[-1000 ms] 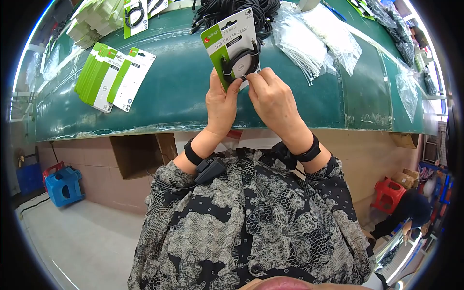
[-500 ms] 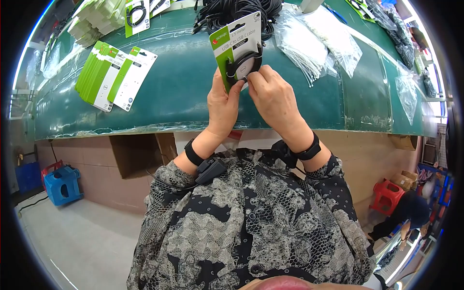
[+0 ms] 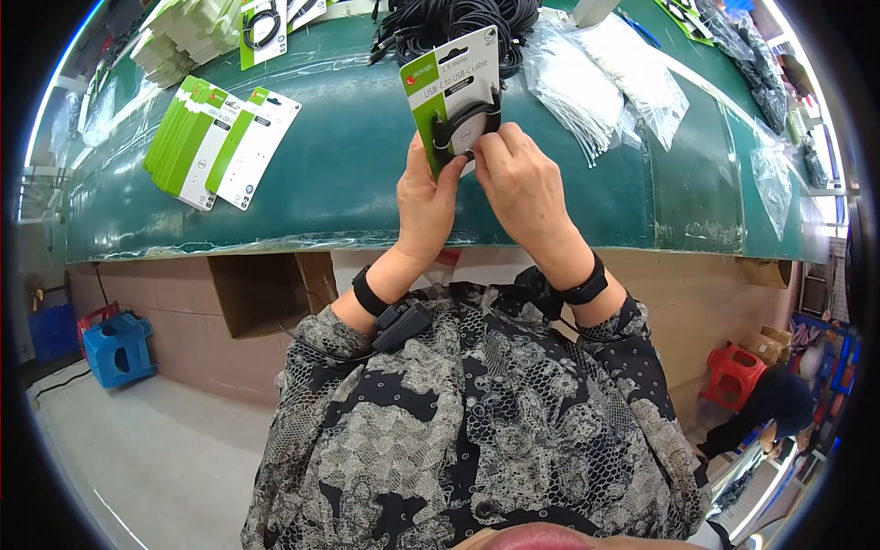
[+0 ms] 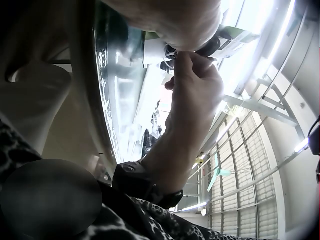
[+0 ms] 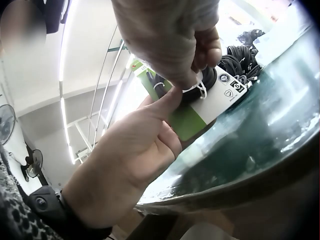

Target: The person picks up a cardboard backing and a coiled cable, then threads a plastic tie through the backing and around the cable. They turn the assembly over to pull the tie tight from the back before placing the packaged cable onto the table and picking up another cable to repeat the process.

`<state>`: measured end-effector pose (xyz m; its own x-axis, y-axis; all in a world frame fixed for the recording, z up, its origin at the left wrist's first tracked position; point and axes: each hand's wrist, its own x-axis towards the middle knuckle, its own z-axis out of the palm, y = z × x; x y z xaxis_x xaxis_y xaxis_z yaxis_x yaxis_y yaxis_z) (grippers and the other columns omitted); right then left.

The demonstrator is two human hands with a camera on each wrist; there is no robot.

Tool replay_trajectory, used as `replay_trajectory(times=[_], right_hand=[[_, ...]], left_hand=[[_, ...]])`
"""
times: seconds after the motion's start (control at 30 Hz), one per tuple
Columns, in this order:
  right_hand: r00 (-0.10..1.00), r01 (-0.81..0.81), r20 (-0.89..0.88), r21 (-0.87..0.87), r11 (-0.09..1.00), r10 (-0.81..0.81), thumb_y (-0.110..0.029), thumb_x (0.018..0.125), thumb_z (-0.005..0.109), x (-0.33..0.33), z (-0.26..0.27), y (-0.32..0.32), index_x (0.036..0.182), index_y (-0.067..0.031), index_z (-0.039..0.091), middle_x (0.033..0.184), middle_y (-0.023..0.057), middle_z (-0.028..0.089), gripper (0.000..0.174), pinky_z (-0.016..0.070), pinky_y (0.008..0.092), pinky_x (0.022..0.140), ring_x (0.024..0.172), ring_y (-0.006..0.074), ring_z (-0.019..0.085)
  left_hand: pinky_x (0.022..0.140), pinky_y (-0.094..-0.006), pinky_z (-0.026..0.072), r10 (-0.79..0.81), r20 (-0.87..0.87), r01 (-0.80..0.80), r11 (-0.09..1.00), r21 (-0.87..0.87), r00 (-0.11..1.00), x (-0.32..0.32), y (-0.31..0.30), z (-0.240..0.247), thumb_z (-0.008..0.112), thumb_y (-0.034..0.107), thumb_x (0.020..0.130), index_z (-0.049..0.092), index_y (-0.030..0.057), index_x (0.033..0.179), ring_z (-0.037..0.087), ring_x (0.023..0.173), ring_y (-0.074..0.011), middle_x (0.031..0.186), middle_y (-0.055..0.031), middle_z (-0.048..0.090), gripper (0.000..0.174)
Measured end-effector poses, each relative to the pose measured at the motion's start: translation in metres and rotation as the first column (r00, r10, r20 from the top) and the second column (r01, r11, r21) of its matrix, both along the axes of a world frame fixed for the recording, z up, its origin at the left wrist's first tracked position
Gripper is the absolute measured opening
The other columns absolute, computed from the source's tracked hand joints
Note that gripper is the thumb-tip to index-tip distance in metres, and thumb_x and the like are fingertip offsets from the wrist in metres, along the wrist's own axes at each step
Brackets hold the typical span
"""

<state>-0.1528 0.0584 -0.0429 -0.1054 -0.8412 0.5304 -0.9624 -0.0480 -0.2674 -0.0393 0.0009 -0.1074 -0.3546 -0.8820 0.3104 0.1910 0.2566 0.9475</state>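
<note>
A green and white packaging card (image 3: 431,92), printed "USB-C to USB-C cable", stands tilted above the table in the head view. My left hand (image 3: 426,206) grips its lower left edge, thumb on the front. A coiled black cable (image 3: 489,110) lies against the card's face. My right hand (image 3: 524,183) is at the coil's lower part, its thumb and fingers pinching there. The right wrist view shows a white cable tie (image 5: 202,88) looped on the coil under those fingertips. From the left wrist, the right hand (image 4: 192,92) partly hides card and cable.
Stacked printed cards (image 3: 188,147) lie on the green table (image 3: 321,183) at left. A heap of black cables (image 3: 458,23) sits behind the held card. Bags of white cable ties (image 3: 573,87) lie to its right. White card pieces (image 3: 179,41) are piled at the back left.
The card and both hands have shifted slightly right and down in the head view. The right fingers have stayed at the coil's lower part, and the left hand has kept its grip.
</note>
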Motion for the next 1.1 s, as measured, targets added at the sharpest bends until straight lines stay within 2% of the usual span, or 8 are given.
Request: replay_trajectory(times=[0.3, 0.6, 0.73, 0.8, 0.9, 0.93, 1.03, 1.1], right_hand=[[0.999, 0.011, 0.036, 0.022, 1.0, -0.012, -0.003, 0.079, 0.061, 0.004, -0.003, -0.003, 0.084, -0.0035, 0.056, 0.078, 0.0107, 0.051, 0.007, 0.0478, 0.0361, 0.061, 0.073, 0.0274, 0.057], [0.97, -0.064, 0.235, 0.007, 0.998, 0.061, -0.001, 0.08, 0.061, 0.006, 0.007, 0.004, 0.091, -0.0029, 0.06, 0.083, 0.0124, 0.054, 0.01, 0.0475, 0.0373, 0.06, 0.069, 0.0303, 0.057], [0.94, 0.007, 0.34, 0.013, 1.0, -0.011, -0.001, 0.082, 0.061, -0.009, 0.033, 0.016, 0.093, -0.0027, 0.06, 0.087, 0.0079, 0.058, 0.011, 0.0473, 0.0327, 0.06, 0.067, 0.0223, 0.057], [0.914, 0.075, 0.4, -0.008, 0.997, -0.066, -0.001, 0.083, 0.061, -0.024, 0.033, 0.018, 0.095, -0.0028, 0.061, 0.088, 0.0051, 0.06, 0.012, 0.0471, 0.0304, 0.061, 0.066, 0.0176, 0.057], [0.671, -0.177, 0.724, -0.058, 0.983, 0.163, 0.0, 0.084, 0.06, -0.049, 0.002, 0.005, 0.102, -0.002, 0.061, 0.093, 0.0019, 0.064, 0.018, 0.0471, 0.0253, 0.068, 0.073, 0.01, 0.057], [0.674, -0.174, 0.721, -0.058, 0.983, 0.162, 0.0, 0.084, 0.06, -0.048, -0.005, 0.006, 0.102, -0.002, 0.061, 0.093, 0.0019, 0.064, 0.018, 0.0471, 0.0253, 0.068, 0.073, 0.01, 0.057], [0.463, -0.315, 0.859, -0.073, 0.946, 0.22, 0.002, 0.082, 0.059, -0.032, -0.023, 0.005, 0.108, 0.0003, 0.059, 0.102, 0.0055, 0.064, 0.025, 0.0474, 0.0242, 0.076, 0.084, 0.0101, 0.059], [0.477, -0.326, 0.856, -0.037, 0.945, 0.199, 0.003, 0.082, 0.059, -0.034, -0.022, 0.006, 0.108, 0.001, 0.059, 0.105, 0.007, 0.063, 0.026, 0.0473, 0.0244, 0.078, 0.088, 0.0104, 0.059]], left_hand=[[0.081, -0.0281, 0.0489, -0.007, -0.014, 0.008, 1.0, 0.026, 1.0, 0.0, -0.001, 0.005, 0.058, -0.001, 0.087, 0.039, 0.0033, 0.133, 0.06, 0.094, -0.0143, 0.109, -0.0106, 0.061, 0.05], [0.079, -0.0259, 0.0491, -0.047, -0.099, 0.05, 0.999, 0.02, 0.994, 0.001, 0.001, 0.005, 0.055, 0.0, 0.09, 0.039, 0.003, 0.131, 0.059, 0.094, -0.0113, 0.107, -0.0076, 0.061, 0.044], [0.079, -0.0245, 0.0488, -0.095, -0.296, 0.18, 0.945, 0.272, 0.95, 0.011, -0.002, 0.015, 0.054, 0.002, 0.092, 0.038, 0.0046, 0.131, 0.058, 0.096, -0.0116, 0.108, -0.0061, 0.06, 0.043], [0.083, -0.0268, 0.0494, -0.161, -0.431, 0.358, 0.831, 0.426, 0.888, 0.019, -0.007, 0.02, 0.052, 0.004, 0.093, 0.037, 0.0063, 0.132, 0.057, 0.101, -0.0135, 0.112, -0.0059, 0.058, 0.042], [0.087, -0.0304, 0.0495, -0.193, -0.551, 0.5, 0.718, 0.484, 0.811, 0.016, -0.005, 0.037, 0.051, 0.005, 0.094, 0.036, 0.0078, 0.132, 0.056, 0.106, -0.0158, 0.116, -0.0061, 0.056, 0.041], [0.089, -0.0328, 0.0493, -0.192, -0.594, 0.542, 0.68, 0.494, 0.781, 0.015, -0.001, 0.042, 0.05, 0.006, 0.095, 0.036, 0.0084, 0.132, 0.056, 0.108, -0.0171, 0.119, -0.0064, 0.055, 0.04], [0.093, -0.037, 0.0486, -0.187, -0.637, 0.586, 0.635, 0.503, 0.748, 0.015, 0.001, 0.044, 0.049, 0.007, 0.095, 0.036, 0.0095, 0.133, 0.055, 0.111, -0.0187, 0.122, -0.0069, 0.053, 0.04], [0.096, -0.0406, 0.0474, -0.194, -0.642, 0.598, 0.626, 0.5, 0.741, 0.017, 0.001, 0.042, 0.049, 0.006, 0.095, 0.036, 0.0103, 0.133, 0.053, 0.114, -0.0192, 0.125, -0.0071, 0.052, 0.04]])
